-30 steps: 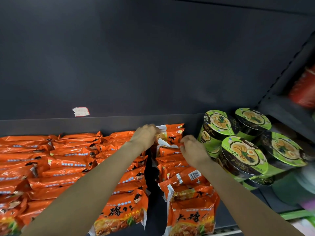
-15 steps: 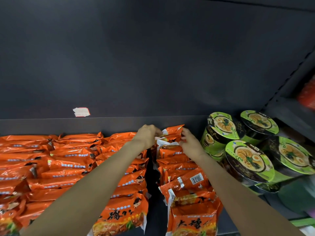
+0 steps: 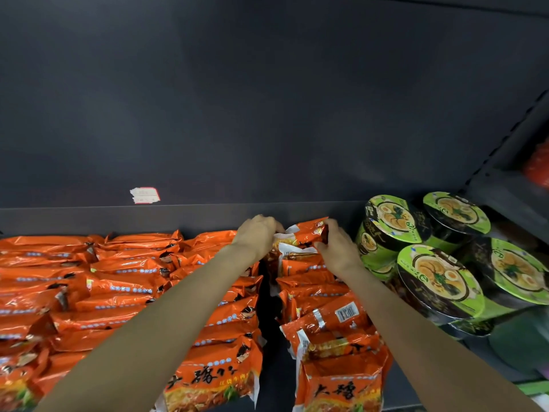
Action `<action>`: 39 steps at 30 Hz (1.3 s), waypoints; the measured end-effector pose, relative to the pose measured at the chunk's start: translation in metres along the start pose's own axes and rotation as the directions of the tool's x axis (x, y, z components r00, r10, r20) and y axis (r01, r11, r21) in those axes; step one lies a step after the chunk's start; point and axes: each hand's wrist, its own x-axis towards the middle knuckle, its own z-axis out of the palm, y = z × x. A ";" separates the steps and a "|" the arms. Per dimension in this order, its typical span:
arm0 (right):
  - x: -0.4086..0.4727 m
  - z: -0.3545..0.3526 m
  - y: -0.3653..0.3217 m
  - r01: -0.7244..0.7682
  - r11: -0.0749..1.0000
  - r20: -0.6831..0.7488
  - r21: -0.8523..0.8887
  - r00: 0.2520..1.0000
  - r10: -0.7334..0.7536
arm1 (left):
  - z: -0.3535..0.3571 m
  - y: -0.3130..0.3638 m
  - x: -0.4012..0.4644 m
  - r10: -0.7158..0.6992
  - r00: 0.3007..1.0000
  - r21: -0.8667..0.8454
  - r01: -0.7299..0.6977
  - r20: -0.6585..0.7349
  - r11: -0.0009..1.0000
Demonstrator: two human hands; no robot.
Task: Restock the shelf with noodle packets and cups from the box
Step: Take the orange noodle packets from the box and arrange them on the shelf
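Observation:
Rows of orange noodle packets (image 3: 124,281) stand on edge along the dark shelf (image 3: 273,346). At the back of the rightmost row, one orange packet (image 3: 306,233) is held between both hands. My left hand (image 3: 257,233) grips its left end with curled fingers. My right hand (image 3: 335,248) pinches its right end. Green-lidded noodle cups (image 3: 436,275) are stacked right of that row.
The dark back panel (image 3: 267,114) rises behind the shelf, with a torn white and red sticker (image 3: 144,195) on it. A narrow gap (image 3: 269,322) runs between two packet rows. A side upright and another shelf with a red item (image 3: 537,168) stand at the far right.
Both hands have moved toward the back of the shelf. My right hand shifted from the row's top up to the rear packet's right end, and the packet now sits higher and more upright.

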 end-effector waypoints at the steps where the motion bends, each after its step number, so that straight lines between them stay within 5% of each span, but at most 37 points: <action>1: 0.002 0.000 -0.001 0.004 1.000 -0.007 0.028 1.000 -0.004 | -0.001 -0.001 -0.002 0.013 1.000 0.027 -0.013 -0.010 1.000; 10: 0.010 0.006 -0.004 0.023 0.978 -0.231 0.209 0.973 0.027 | -0.007 -0.009 -0.015 0.095 0.995 -0.102 -0.092 0.021 0.991; 19: 0.005 -0.013 -0.017 0.142 0.989 -0.401 0.048 0.909 -0.112 | 0.000 -0.001 -0.007 0.070 0.997 -0.249 -0.057 0.044 0.967; 23: 0.005 -0.008 -0.021 0.192 0.969 -0.305 0.153 0.942 -0.139 | 0.006 0.000 -0.005 0.062 0.996 -0.232 -0.044 0.071 0.972; 29: 0.001 0.002 -0.031 0.287 0.940 -0.073 0.185 0.958 -0.278 | -0.005 -0.003 -0.017 0.075 0.975 -0.416 -0.158 -0.209 0.896; 32: 0.000 0.006 -0.021 0.228 0.972 -0.111 0.052 0.969 -0.221 | -0.006 -0.004 -0.020 0.181 0.957 -0.197 -0.227 -0.228 0.954; 36: -0.003 0.009 -0.009 0.213 0.975 -0.002 -0.056 0.977 -0.214 | -0.007 -0.017 -0.017 0.178 0.968 0.177 -0.147 -0.175 0.973; 39: -0.005 0.012 -0.012 0.257 0.963 0.066 -0.079 0.965 -0.252 | -0.005 -0.023 -0.022 0.187 0.969 0.192 -0.155 -0.163 0.969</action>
